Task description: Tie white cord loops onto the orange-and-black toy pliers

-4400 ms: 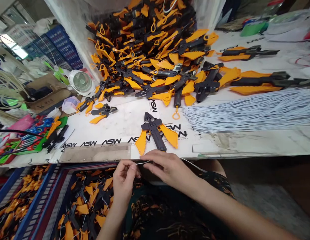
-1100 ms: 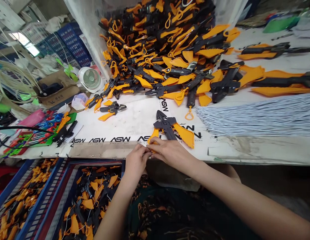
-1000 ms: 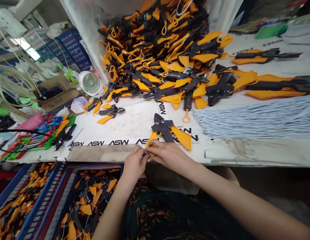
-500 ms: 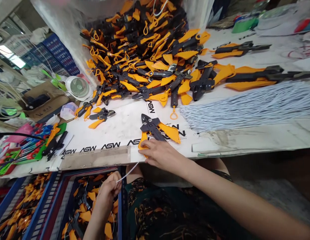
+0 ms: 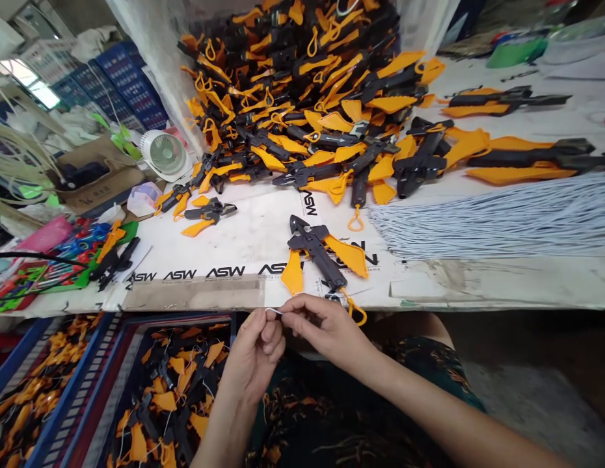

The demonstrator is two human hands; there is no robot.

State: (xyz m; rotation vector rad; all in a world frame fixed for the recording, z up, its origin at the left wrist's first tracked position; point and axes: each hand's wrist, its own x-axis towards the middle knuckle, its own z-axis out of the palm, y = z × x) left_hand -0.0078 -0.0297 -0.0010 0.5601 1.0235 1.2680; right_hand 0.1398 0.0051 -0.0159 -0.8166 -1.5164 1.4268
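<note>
Along the table edge (image 5: 478, 286), left hand (image 5: 256, 354) and right hand (image 5: 326, 328) pinch a thin white cord (image 5: 274, 311).

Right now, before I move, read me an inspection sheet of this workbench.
Surface: white ASW-printed sheet with a cardboard strip along its edge.
Job's things: black-and-orange plastic piece and orange loop nearest the hands; heap of similar pieces behind.
Clutter: white cord bundle.
Hands: left hand and right hand pinch a thin white cord.
Cables: black cable at left.
Surroundings: desk fan, blue crates, blue-rimmed tray below.
</note>
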